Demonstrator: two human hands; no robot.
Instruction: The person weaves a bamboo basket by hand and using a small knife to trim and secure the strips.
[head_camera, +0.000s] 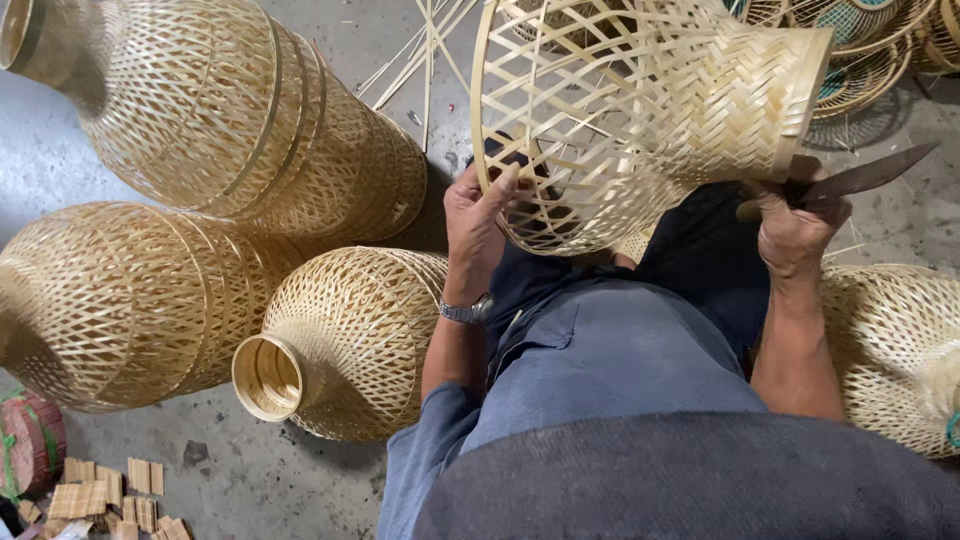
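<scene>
A woven bamboo lampshade-shaped basket (640, 110) rests tilted over my knees, its wide open rim toward me and its narrow neck pointing up right. My left hand (478, 222) grips the wide rim at its lower left, thumb along the bamboo hoop. My right hand (795, 225) is closed around the handle of a knife (865, 175), whose dark blade points right, just below the basket's neck.
Stacks of finished woven bamboo shades (240, 120) lie on the concrete floor at left, with one more (345, 340) beside my left leg and another (895, 350) at right. Small bamboo offcuts (110, 495) sit bottom left. Loose bamboo strips (425, 50) lie at the top.
</scene>
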